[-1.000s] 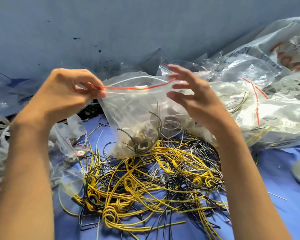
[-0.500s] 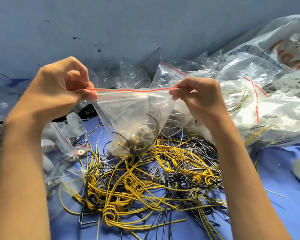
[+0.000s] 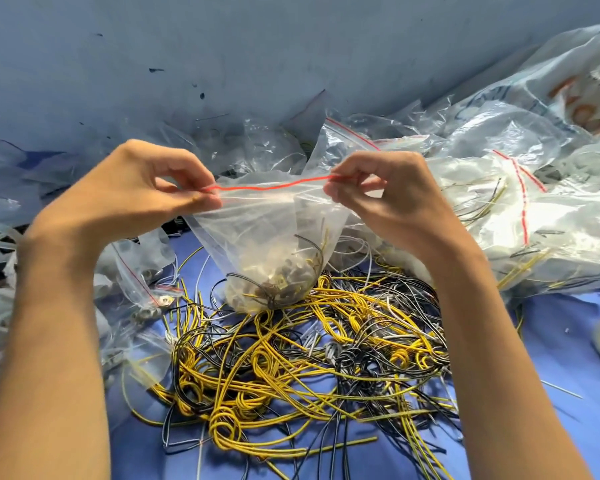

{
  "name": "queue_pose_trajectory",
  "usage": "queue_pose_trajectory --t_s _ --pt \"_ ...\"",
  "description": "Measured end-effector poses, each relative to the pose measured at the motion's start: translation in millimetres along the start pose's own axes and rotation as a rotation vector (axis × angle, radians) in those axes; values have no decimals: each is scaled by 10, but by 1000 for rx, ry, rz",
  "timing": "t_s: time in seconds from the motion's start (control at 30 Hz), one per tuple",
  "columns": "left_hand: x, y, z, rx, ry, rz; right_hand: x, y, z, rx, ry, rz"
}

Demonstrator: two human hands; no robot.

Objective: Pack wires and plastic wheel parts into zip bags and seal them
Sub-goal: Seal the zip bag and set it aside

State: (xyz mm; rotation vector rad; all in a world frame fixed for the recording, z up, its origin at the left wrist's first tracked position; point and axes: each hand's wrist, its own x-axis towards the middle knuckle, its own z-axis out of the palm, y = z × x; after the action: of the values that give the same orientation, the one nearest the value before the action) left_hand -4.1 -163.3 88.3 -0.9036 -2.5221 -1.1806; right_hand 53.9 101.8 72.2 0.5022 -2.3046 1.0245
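Above the wires (image 3: 291, 368), both hands pinch the bag (image 3: 267, 237) top: left hand (image 3: 132, 192), right hand (image 3: 388, 195). Sealing step; next, press along the strip (image 3: 267, 186).

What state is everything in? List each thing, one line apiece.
zip bag, held up, holding wires and small parts
red zip strip, stretched flat; whether sealed unclear
left hand, pinches the strip's left end
right hand, pinches the strip's right end
wire pile, loose and tangled on the blue surface
packed bags, heaped at right
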Motion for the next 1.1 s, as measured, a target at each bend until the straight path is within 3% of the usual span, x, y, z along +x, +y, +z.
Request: queue_pose_trajectory --t_s 0.17,0.33,0.6,0.83,1.1 --pt "29 92 87 44 84 95 0 -9 -31 -61 43 -23" --pt "75 211 212 30 -2 179 15 -13 65 -78 74 -66" --pt "146 186 368 51 29 229 34 71 90 -151 39 -84" --pt "233 252 661 83 90 377 3 171 121 -178 4 -58" --pt "271 273 865 104 147 354 -32 174 77 -133 -19 -61"
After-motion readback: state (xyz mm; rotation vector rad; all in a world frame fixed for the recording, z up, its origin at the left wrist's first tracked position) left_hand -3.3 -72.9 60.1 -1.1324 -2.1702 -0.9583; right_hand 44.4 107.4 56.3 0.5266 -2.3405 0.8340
